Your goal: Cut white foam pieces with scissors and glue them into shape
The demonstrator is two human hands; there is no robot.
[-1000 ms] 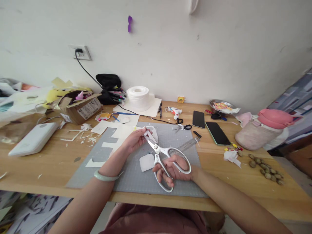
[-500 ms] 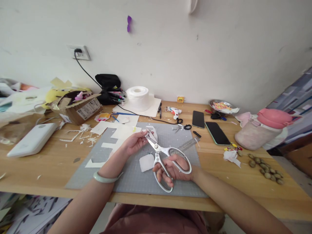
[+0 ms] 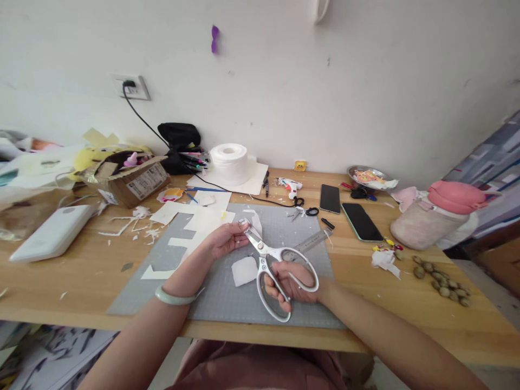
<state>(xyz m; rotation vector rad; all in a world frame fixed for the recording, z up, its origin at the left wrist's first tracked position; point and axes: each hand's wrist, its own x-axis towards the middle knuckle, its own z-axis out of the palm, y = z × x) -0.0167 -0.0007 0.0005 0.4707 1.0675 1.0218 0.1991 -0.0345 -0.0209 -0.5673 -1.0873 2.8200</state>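
Observation:
My right hand is closed around the handles of large silver scissors, thumb through one loop and fingers through the other. The blades point away and to the left, slightly parted. At their tips, my left hand pinches a small white piece, which the blades partly cover; its exact kind is hard to make out. Below the blades a white rounded-square pad lies on the grey cutting mat. A metal ruler rests on the mat to the right of the scissors.
Cut white paper lies left of my hands. Behind stand a white roll, a glue gun and small black-handled scissors. Two phones, a pink-lidded bottle and several round brown objects are on the right; a cardboard box is left.
The fingers of my right hand have shifted in the lower loop, and the scissor blades have turned slightly at the white piece. My left hand has barely moved.

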